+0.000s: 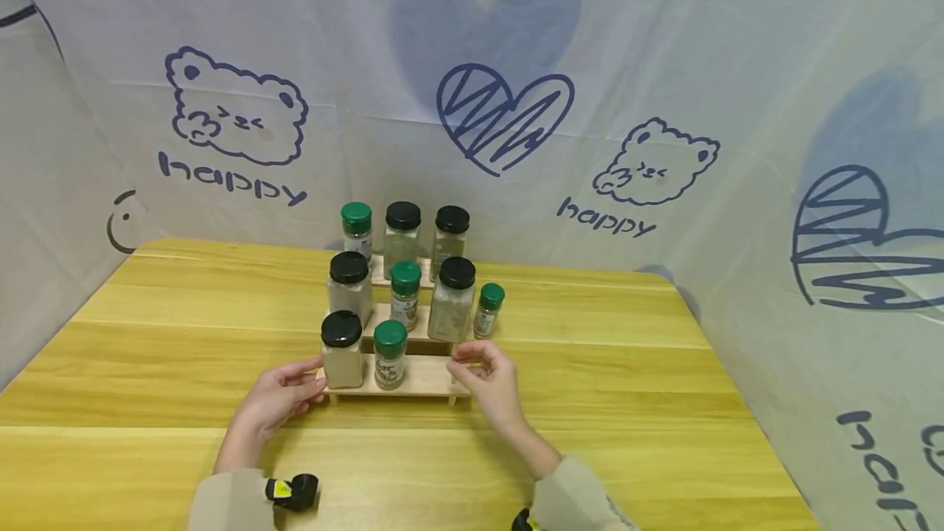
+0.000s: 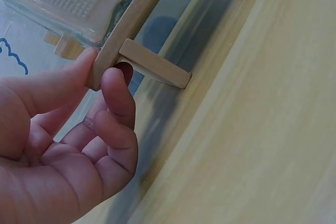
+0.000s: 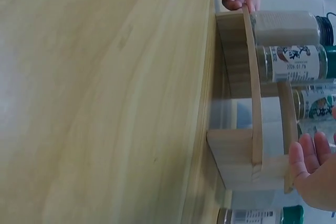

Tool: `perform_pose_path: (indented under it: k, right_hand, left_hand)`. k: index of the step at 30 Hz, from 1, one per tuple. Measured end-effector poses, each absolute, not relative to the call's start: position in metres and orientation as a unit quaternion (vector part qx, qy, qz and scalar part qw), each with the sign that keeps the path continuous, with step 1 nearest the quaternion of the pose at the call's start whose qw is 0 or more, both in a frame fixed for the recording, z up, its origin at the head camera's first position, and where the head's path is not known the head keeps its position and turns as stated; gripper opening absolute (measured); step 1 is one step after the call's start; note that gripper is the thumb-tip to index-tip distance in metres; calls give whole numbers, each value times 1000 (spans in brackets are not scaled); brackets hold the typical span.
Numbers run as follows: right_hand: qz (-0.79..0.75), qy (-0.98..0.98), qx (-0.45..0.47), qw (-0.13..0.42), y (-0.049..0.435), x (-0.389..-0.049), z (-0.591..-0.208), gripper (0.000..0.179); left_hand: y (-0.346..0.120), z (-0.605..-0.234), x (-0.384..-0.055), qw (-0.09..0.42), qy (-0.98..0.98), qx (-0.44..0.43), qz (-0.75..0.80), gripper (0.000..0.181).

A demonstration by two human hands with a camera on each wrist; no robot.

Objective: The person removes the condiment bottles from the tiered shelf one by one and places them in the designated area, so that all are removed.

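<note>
A three-tier wooden rack point(image 1: 429, 377) stands on the table with spice jars on its steps. My left hand point(image 1: 276, 396) pinches the left end of the lowest step, thumb above and a finger beneath in the left wrist view. Just beside that thumb stands a black-lidded jar of pale powder point(image 1: 343, 365). A green-lidded jar point(image 1: 390, 369) is to its right on the same step. My right hand point(image 1: 488, 383) is at the right end of this step, nothing seen between its loosely bent fingers point(image 3: 310, 153).
The middle step holds two black-lidded jars point(image 1: 451, 310) around a green-lidded one point(image 1: 405, 306). On the top step are a green-lidded jar point(image 1: 357, 228) and two black-lidded ones point(image 1: 401, 244). A small green-lidded jar point(image 1: 487, 319) stands on the table right of the rack. Behind hangs a printed cloth point(image 1: 369, 64).
</note>
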State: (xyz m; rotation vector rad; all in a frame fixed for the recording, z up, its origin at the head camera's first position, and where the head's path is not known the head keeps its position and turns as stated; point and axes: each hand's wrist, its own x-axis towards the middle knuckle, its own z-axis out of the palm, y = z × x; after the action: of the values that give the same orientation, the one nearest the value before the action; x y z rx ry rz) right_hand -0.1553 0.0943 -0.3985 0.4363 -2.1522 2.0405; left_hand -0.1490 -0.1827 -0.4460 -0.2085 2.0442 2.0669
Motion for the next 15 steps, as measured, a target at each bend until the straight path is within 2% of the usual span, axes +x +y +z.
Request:
perform_pose_path:
  k: [15]
  right_hand:
    - [686,-706,165,56,75,-155,-393,21]
  left_hand:
    - [-181,-443,-148,114,703,-76,697,51]
